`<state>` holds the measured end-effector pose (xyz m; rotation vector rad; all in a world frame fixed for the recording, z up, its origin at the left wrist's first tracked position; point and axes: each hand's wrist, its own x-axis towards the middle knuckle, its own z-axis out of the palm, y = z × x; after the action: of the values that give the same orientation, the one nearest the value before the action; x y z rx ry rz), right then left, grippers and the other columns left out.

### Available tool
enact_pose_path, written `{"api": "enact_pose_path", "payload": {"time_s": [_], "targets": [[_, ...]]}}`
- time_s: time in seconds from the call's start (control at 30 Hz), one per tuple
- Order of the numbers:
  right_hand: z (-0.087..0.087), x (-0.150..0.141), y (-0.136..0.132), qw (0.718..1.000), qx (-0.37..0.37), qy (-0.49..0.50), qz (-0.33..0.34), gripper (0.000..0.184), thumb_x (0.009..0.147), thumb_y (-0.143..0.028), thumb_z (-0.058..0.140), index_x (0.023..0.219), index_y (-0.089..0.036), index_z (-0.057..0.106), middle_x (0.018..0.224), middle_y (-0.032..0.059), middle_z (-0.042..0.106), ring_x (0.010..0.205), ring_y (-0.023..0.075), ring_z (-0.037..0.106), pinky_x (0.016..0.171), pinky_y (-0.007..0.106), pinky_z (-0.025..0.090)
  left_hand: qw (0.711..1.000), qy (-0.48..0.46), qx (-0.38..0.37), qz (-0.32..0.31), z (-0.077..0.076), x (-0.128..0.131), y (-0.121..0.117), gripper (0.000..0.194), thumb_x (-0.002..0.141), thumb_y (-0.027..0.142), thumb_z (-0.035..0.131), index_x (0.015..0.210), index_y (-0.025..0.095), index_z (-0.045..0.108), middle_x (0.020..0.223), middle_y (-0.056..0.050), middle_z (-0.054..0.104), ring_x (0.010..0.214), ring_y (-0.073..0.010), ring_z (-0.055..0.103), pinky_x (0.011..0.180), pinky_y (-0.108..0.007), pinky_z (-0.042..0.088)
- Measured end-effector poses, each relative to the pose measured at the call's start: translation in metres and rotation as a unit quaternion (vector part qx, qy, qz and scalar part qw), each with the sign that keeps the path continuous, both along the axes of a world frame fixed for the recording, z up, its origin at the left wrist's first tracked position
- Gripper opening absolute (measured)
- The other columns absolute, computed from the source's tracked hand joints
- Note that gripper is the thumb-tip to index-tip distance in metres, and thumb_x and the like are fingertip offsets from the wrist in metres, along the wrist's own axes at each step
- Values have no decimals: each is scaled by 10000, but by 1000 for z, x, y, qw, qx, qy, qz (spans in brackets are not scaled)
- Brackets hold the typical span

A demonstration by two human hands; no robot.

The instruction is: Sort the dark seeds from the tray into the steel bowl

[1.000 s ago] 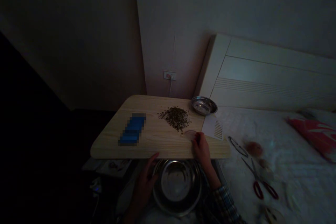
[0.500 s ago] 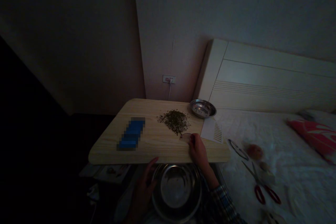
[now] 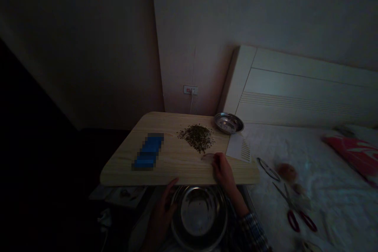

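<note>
Step in hand (judged): working small bits at the near edge of the pile point(image 3: 197, 137) w/ a thin, clear strip point(image 3: 208, 157). Your R hand point(image 3: 223, 170) has its grip closed on the strip's right end; the free end points L, just beside the few strays nearest you. Contact btwn strip and bits: can't tell.

L hand point(image 3: 161, 214) is at the L side of the large metal basin point(image 3: 189, 238), fingers curved, one fingertip up by the counter point(image 3: 177, 171) edge. Whether its grip is on the rim or released: can't tell; too dark.

Next move calls for (judged): strip kept low and near-flat, light pressure, short strokes, so that bits separate w/o scattering. If you bring bits over the near edge, line them up w/ the basin opening first.

Containers:
- Large basin: below the near edge, mouth up, roughly btwn your hands. Inside, a few dark specks show; type unclear.
- Small metal bowl point(image 3: 233, 131): upright, far R corner of the counter, close to the pile's R side. Some marks or bits at its bottom; can't tell bits from glare.

Pile loc.: loose on the counter, R of the blue item point(image 3: 150, 151), L of the slotted white card point(image 3: 234, 147); no container around it.
</note>
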<state>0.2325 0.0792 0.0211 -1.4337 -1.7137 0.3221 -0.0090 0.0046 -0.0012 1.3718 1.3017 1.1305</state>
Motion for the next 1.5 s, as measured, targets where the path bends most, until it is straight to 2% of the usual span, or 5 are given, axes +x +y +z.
{"api": "enact_pose_path", "payload": {"time_s": [0.2,0.57,0.77,1.13,1.5], "targets": [[2,-3,-3,1000,7,-11,-5,216,807,-142,408,1015,-180,453,920,69,542,852,189,520,767,320,424,1000,29,9,4,-1,-1,1,559,699,184,505,1252,242,455,1181,-52,584,1058,-222,553,923,-368,424],[-4,-2,-1,998,28,-5,-62,200,800,-134,394,989,-177,443,901,71,531,846,195,508,764,334,418,1000,5,-2,-5,0,-1,0,540,736,234,515,1269,246,429,1148,-48,595,1049,-219,561,913,-355,434],[-3,-3,-2,999,23,-25,-35,213,805,-129,395,1007,-181,438,908,68,529,842,193,508,754,330,425,1000,-2,8,-14,-3,-1,0,524,746,244,503,1265,245,429,1189,-44,575,1067,-214,552,922,-345,429],[-1,-4,-2,998,16,-39,-52,208,814,-135,380,1008,-175,442,926,79,535,851,195,515,762,331,430,1000,17,-1,-8,-5,-2,0,562,714,139,481,1264,237,423,1246,-59,528,1099,-213,516,965,-377,386],[0,-6,3,997,27,-45,-49,232,788,-110,379,996,-175,461,900,73,537,829,190,512,746,328,427,1000,-8,6,-3,-4,0,2,557,700,175,497,1253,216,442,1178,-56,584,1058,-212,559,940,-356,427]]}}
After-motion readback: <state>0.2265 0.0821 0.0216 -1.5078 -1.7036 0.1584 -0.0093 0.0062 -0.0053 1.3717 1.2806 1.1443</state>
